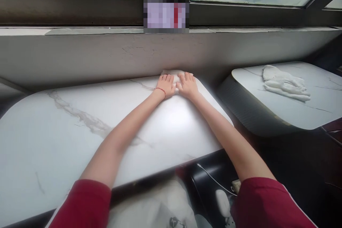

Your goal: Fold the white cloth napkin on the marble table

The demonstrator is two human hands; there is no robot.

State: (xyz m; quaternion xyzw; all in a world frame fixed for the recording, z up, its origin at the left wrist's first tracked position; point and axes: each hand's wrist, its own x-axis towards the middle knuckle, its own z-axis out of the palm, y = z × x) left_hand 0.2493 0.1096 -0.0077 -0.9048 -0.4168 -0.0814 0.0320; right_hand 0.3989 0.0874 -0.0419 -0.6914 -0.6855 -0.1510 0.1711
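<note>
A white cloth (171, 72) lies at the far edge of a white marble-patterned table (80, 142), close to the wall. Flat on its left part rests my left hand (166, 85), with a thin red bracelet at the wrist. Beside it, my right hand (187, 84) presses down on the right part, fingers stretched forward. Both palms cover much of the cloth, and the two thumbs nearly meet. Both arms are extended across the tabletop.
To the right stands a second marble-patterned table (324, 107) with a crumpled white cloth (285, 82) on it. A wall (101, 55) and windows run along the back. Below the near edge are a white cable (213, 178) and a pale plastic bag (155, 206).
</note>
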